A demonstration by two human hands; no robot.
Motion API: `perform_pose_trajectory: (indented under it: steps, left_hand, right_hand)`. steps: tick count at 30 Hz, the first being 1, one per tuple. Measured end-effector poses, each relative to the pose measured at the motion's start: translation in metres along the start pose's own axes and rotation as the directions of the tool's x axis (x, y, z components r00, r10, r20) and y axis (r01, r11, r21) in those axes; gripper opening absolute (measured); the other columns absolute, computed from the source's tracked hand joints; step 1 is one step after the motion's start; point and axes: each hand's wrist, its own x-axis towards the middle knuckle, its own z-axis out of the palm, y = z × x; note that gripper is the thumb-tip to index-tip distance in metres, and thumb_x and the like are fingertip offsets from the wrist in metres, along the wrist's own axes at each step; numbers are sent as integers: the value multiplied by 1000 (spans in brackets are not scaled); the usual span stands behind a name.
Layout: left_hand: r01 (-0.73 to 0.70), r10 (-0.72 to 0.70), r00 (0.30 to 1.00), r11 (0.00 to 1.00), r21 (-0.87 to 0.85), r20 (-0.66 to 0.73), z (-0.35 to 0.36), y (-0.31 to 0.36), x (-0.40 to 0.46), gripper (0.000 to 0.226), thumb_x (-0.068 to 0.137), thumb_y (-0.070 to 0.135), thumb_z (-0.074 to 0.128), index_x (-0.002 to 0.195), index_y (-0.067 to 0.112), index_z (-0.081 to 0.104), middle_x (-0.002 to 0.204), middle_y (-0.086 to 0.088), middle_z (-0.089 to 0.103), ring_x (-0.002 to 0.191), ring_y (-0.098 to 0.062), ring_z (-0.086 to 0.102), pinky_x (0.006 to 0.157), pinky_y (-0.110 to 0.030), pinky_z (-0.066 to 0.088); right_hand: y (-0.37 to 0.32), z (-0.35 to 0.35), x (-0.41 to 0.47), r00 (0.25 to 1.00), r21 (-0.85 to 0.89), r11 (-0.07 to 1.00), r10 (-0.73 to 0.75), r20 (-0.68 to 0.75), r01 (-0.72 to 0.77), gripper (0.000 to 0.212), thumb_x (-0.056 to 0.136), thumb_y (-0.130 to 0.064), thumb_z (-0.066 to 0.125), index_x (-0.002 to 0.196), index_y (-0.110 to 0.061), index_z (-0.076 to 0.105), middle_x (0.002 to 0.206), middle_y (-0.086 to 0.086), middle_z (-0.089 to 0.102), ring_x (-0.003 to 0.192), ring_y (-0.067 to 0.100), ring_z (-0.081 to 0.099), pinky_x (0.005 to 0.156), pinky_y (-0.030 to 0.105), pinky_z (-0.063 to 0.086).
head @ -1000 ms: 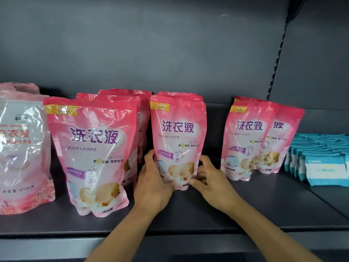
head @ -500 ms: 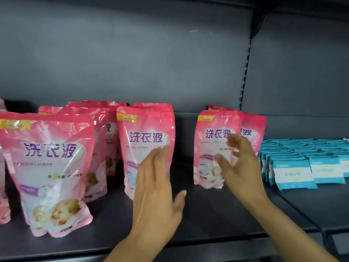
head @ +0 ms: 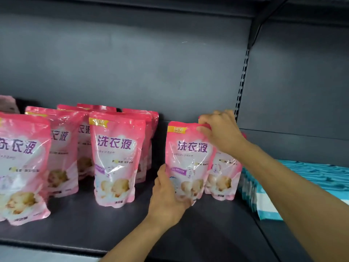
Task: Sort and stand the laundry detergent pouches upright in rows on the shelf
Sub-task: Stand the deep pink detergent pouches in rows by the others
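Several pink laundry detergent pouches stand upright on the dark shelf (head: 217, 229). My left hand (head: 167, 197) grips the lower left corner of the right front pouch (head: 188, 157). My right hand (head: 220, 130) pinches that pouch's top right corner. Just behind it to the right stands another pouch (head: 223, 173), partly hidden by my right arm. The middle pouch (head: 116, 157) stands free with more pouches behind it. A large pouch (head: 20, 167) stands at the front left, cut off by the frame edge.
A row of teal and white packs (head: 268, 203) lies on the shelf to the right, past the slotted upright (head: 240, 87). The grey back panel rises behind the pouches. Bare shelf shows between the middle pouch and the right front pouch.
Both hands left the middle pouch and moved right. They now hold the right front pouch at its bottom and top. The view has shifted right and closer.
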Motion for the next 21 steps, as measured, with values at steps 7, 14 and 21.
perform_pose_trajectory:
  steps: [7,14,21]
  left_hand:
    - [-6,-3,992,998,-69,-122,-4,2,-26,120,53,30,87,136,50,3,137,9,36,120,-16,50,98,-43,48]
    - [-45,1,980,975,-217,-200,-47,-5,-64,134,37,36,91,135,59,3,140,17,40,119,-11,55,91,-44,52]
    - [-9,-28,968,989,-146,-248,-121,-37,-74,138,30,43,92,134,59,4,139,16,40,125,-10,48,96,-44,50]
  right_hand:
    - [-27,-9,-13,994,392,920,36,-105,9,20,87,-24,59,67,-24,58,68,1,66,67,22,58,70,37,51]
    - [-95,-30,-8,982,446,888,-32,-184,113,26,89,-30,60,64,-21,58,63,3,63,60,22,54,66,35,49]
    - [-158,-12,8,981,477,871,-25,-193,116,34,90,-30,60,66,-6,61,60,8,60,54,20,47,56,31,42]
